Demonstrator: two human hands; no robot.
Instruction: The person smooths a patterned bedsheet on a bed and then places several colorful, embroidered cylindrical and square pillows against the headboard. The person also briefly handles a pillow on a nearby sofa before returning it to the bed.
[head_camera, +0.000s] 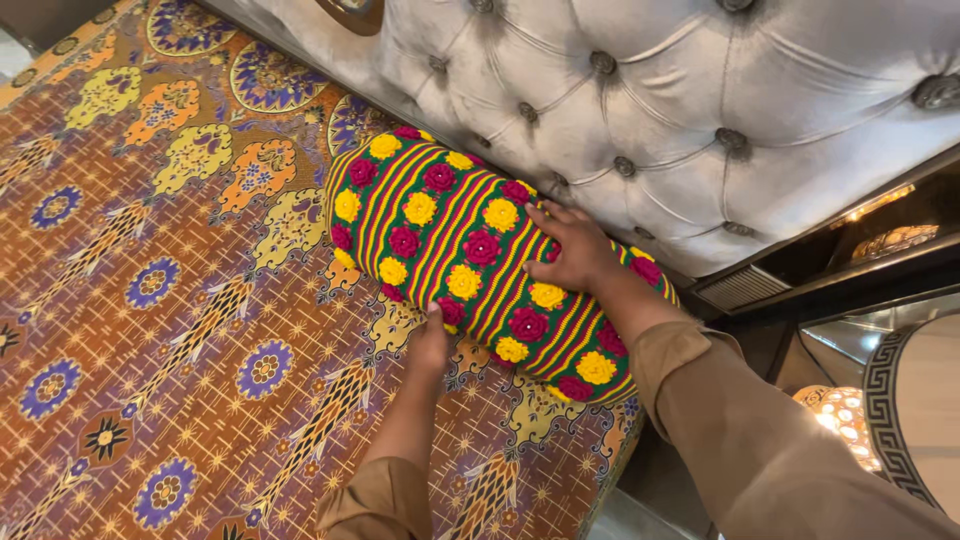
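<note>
Patterned bedspread (150, 300) fills the left of the frame. My right hand (575, 250) lies flat, fingers spread, steadying the crocheted bolster (470, 260) at centre; my left hand (430, 345) cups its near side, fingers curled against it

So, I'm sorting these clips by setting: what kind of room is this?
Most likely a bedroom. A tufted grey headboard stands behind a bed spread with a patterned bedcover. Both hands, left and right, rest on a crocheted flower bolster against the headboard.

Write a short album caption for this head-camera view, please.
Two hands, left and right, press a crocheted flower bolster against a tufted grey headboard.
</note>
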